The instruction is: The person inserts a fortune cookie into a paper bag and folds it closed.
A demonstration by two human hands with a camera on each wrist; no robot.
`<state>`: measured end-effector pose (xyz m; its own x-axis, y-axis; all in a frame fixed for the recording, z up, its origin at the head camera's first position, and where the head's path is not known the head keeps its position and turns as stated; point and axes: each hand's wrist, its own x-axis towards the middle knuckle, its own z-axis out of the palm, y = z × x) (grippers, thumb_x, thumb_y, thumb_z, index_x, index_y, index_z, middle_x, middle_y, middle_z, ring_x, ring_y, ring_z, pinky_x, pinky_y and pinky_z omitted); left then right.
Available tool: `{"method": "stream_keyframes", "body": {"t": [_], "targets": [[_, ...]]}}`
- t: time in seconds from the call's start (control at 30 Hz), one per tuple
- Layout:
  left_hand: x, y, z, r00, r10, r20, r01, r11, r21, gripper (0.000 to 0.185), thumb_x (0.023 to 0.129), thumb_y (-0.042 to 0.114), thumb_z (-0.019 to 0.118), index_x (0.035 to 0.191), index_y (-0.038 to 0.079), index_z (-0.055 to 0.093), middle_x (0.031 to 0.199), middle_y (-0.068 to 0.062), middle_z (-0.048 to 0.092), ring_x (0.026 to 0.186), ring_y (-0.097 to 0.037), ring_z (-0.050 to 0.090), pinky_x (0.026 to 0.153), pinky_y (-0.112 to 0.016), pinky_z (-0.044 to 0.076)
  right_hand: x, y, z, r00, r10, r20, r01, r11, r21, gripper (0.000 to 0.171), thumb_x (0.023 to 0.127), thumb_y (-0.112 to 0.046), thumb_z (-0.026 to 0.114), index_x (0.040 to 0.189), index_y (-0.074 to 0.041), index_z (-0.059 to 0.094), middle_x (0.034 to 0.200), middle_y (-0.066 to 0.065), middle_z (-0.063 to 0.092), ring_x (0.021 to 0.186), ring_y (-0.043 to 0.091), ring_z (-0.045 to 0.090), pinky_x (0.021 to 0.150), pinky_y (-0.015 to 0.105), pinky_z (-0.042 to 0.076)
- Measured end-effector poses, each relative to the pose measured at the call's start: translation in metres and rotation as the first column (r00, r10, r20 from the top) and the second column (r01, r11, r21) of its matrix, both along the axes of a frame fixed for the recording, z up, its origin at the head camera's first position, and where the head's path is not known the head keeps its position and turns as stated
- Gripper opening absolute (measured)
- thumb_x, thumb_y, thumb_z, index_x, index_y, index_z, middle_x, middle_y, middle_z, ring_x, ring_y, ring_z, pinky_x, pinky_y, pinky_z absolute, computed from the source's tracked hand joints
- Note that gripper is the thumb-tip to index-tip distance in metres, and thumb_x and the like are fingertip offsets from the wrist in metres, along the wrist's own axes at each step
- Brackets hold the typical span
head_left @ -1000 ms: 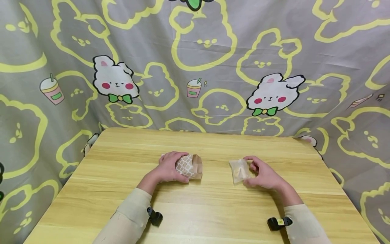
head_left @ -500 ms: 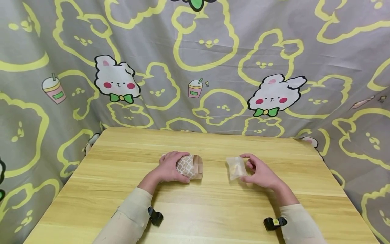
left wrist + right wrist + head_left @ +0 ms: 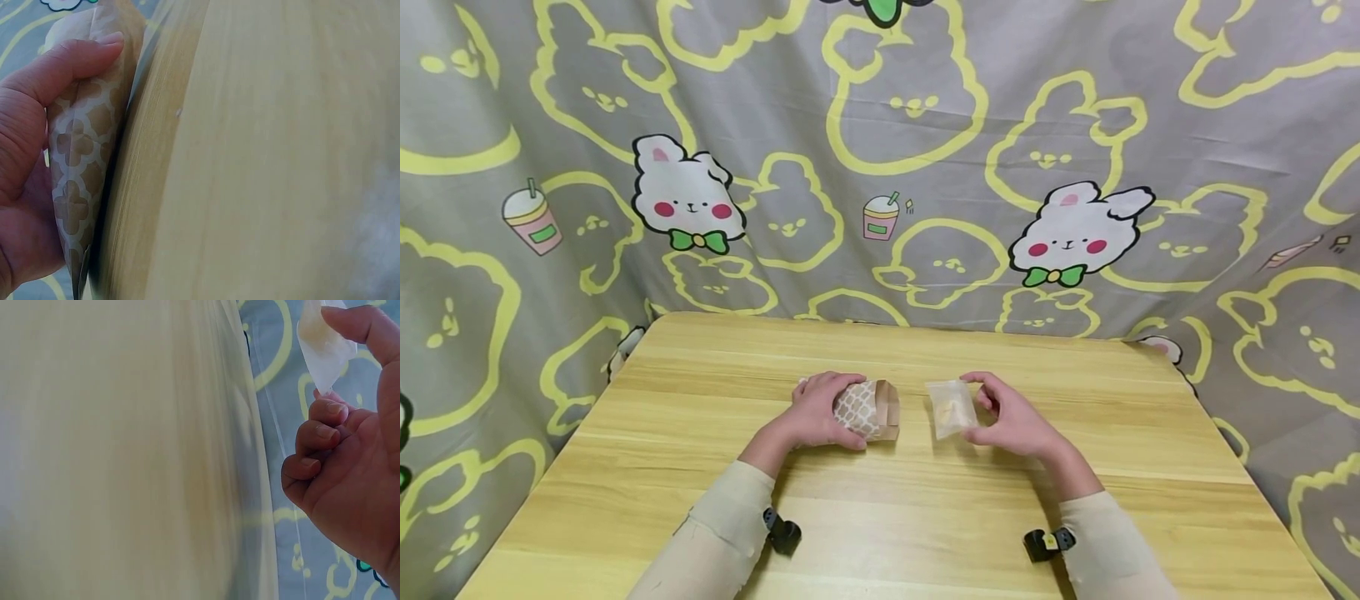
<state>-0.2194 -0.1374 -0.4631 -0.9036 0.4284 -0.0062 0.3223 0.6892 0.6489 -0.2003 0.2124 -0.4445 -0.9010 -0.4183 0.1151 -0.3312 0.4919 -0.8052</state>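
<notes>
A brown paper bag (image 3: 871,407) with a white lattice pattern lies on the wooden table (image 3: 895,517), its mouth facing right. My left hand (image 3: 822,410) grips it from the left; in the left wrist view the thumb curls over the bag (image 3: 78,181). My right hand (image 3: 1007,417) pinches a small clear plastic packet (image 3: 951,407) with a pale yellow piece inside, held just above the table a short gap right of the bag's mouth. In the right wrist view the packet (image 3: 324,347) hangs from the fingertips (image 3: 350,322), the other fingers curled.
A grey cloth (image 3: 880,158) printed with yellow outlines and white rabbits hangs behind and round the table. The table's far edge and rounded corners lie close to the cloth. A black wrist strap (image 3: 782,533) sits on each beige sleeve.
My right hand has carried the clear packet to the left, closing most of the gap to the bag's mouth. The left hand and the bag have stayed put.
</notes>
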Motion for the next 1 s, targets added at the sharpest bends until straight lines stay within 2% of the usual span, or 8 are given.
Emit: {"method": "stream_keyframes", "body": {"t": [0.17, 0.27, 0.37, 0.53, 0.73, 1.0], "targets": [[-0.001, -0.001, 0.000, 1.000, -0.001, -0.001, 0.001, 1.000, -0.009, 0.106, 0.055, 0.047, 0.094, 0.148, 0.025, 0.048, 0.141, -0.003, 0.047, 0.133, -0.030, 0.035, 0.106, -0.057, 0.011, 0.012, -0.023, 0.031, 0.999, 0.035, 0.039, -0.035, 0.999, -0.017, 0.065, 0.074, 0.002, 0.082, 0.130, 0.003, 0.050, 0.090, 0.032, 0.040, 0.081, 0.043, 0.040, 0.068, 0.030, 0.031], [-0.002, -0.001, 0.000, 1.000, -0.002, -0.005, 0.002, 1.000, -0.014, 0.106, 0.055, 0.048, 0.094, 0.148, 0.026, 0.048, 0.142, -0.003, 0.047, 0.133, -0.030, 0.035, 0.106, -0.057, 0.012, 0.009, -0.029, 0.028, 0.997, 0.056, 0.047, -0.054, 0.998, -0.023, 0.064, 0.074, 0.001, 0.082, 0.130, 0.003, 0.051, 0.089, 0.032, 0.040, 0.080, 0.044, 0.039, 0.067, 0.030, 0.031], [-0.001, -0.001, 0.001, 1.000, -0.001, -0.011, 0.001, 1.000, -0.015, 0.105, 0.055, 0.048, 0.094, 0.147, 0.026, 0.048, 0.141, -0.003, 0.047, 0.132, -0.030, 0.036, 0.106, -0.057, 0.014, 0.001, -0.032, 0.013, 0.996, 0.075, 0.049, -0.073, 0.997, -0.033, 0.067, 0.074, -0.002, 0.083, 0.132, -0.001, 0.051, 0.088, 0.032, 0.039, 0.078, 0.043, 0.038, 0.067, 0.030, 0.030], [-0.002, 0.000, 0.002, 1.000, -0.003, -0.014, 0.002, 1.000, -0.010, 0.106, 0.055, 0.048, 0.094, 0.147, 0.025, 0.049, 0.140, -0.004, 0.048, 0.131, -0.031, 0.037, 0.105, -0.059, 0.014, -0.009, -0.037, -0.008, 0.995, 0.091, 0.046, -0.089, 0.995, -0.034, 0.070, 0.073, -0.010, 0.087, 0.134, -0.010, 0.052, 0.088, 0.025, 0.041, 0.077, 0.033, 0.040, 0.067, 0.030, 0.030], [-0.001, 0.000, 0.003, 1.000, -0.003, -0.005, 0.003, 1.000, -0.010, 0.105, 0.055, 0.049, 0.094, 0.147, 0.025, 0.049, 0.141, -0.004, 0.047, 0.134, -0.030, 0.035, 0.106, -0.059, 0.012, -0.012, -0.046, -0.012, 0.992, 0.113, 0.059, -0.112, 0.993, -0.027, 0.069, 0.073, -0.022, 0.089, 0.132, -0.014, 0.054, 0.086, 0.016, 0.043, 0.076, 0.022, 0.040, 0.068, 0.030, 0.033], [-0.001, -0.001, -0.001, 1.000, -0.005, -0.010, 0.005, 1.000, -0.009, 0.105, 0.054, 0.049, 0.094, 0.146, 0.024, 0.050, 0.139, -0.002, 0.049, 0.133, -0.030, 0.035, 0.106, -0.059, 0.012, -0.011, -0.056, -0.013, 0.994, 0.059, 0.093, -0.061, 0.998, 0.022, 0.072, 0.073, -0.035, 0.090, 0.132, -0.013, 0.054, 0.087, 0.015, 0.046, 0.078, 0.023, 0.043, 0.070, 0.032, 0.035]]}}
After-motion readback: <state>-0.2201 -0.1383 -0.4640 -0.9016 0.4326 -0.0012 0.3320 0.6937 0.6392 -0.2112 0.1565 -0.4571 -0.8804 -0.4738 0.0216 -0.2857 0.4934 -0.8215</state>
